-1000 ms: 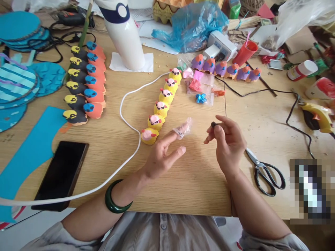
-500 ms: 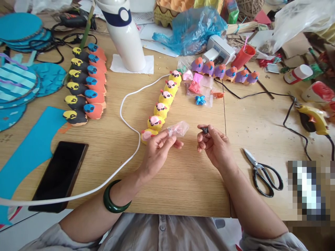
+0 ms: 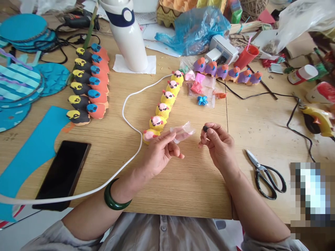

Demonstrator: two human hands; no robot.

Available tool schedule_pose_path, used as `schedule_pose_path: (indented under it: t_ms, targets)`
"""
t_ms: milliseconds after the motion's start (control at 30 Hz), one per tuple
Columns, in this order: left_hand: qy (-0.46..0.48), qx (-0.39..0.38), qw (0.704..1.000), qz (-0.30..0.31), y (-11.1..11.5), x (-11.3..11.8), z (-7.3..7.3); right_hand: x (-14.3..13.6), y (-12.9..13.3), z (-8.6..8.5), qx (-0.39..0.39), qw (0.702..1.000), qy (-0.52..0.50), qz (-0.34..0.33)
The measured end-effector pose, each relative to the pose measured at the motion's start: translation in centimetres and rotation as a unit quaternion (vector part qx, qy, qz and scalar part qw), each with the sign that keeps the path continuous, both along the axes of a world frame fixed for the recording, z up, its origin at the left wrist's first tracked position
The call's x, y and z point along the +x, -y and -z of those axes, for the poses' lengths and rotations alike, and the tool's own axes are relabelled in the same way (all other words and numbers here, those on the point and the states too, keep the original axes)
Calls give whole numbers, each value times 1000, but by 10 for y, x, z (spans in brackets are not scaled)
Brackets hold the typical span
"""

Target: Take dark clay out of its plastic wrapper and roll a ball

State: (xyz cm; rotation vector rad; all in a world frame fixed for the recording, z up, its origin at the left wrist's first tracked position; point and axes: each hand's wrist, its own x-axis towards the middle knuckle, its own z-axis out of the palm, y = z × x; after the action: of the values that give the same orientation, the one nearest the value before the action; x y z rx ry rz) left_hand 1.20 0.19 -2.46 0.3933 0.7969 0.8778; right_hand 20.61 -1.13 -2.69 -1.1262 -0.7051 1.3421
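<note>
My left hand (image 3: 163,150) pinches a small clear plastic bag (image 3: 184,132) with a pinkish tint, at the near end of a row of yellow figures (image 3: 162,109). These figures have pink faces, red ears and black markings; the nearest one is partly behind my fingers. My right hand (image 3: 218,143) is closed on a small lump of black clay (image 3: 205,128), held between thumb and fingertips, a little right of the bag. Beyond my hands lie small packets of pink clay (image 3: 197,86) and a lump of blue clay (image 3: 202,100).
Black-handled scissors (image 3: 265,174) lie to my right, near a yellow glue gun (image 3: 318,120). A white cable (image 3: 125,111) curves across the left side by a phone (image 3: 62,174). Black-and-orange figures (image 3: 87,83), a white bottle (image 3: 131,42) and purple figures (image 3: 222,70) stand farther back.
My left fingers have shifted on the bag, with the lower fingers curling looser. The black lump now sits rounder at my right fingertips. The whole view has moved slightly.
</note>
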Motion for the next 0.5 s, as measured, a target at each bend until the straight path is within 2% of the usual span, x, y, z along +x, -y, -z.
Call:
schedule_pose_path:
  t_ms: [100, 167, 233, 300, 367, 467, 500]
  targets:
    - [33, -33, 999, 0, -2, 0, 0, -2, 3, 3, 28, 998, 51, -4]
    - [51, -55, 997, 7, -3, 0, -2, -5, 9, 6, 65, 989, 135, 5]
    - [64, -80, 994, 28, -2, 0, -5, -8, 14, 9, 129, 958, 255, 16]
    - [69, -94, 992, 53, 0, 2, -7, -10, 19, 10, 196, 914, 356, 7]
    - [64, -79, 993, 60, 3, 2, -7, -9, 21, 11, 224, 892, 391, 24]
    - [39, -28, 998, 42, 6, 3, -3, -5, 20, 9, 229, 884, 395, 98]
    - [29, -11, 999, 43, 8, 3, -2, -4, 19, 9, 241, 874, 411, 91]
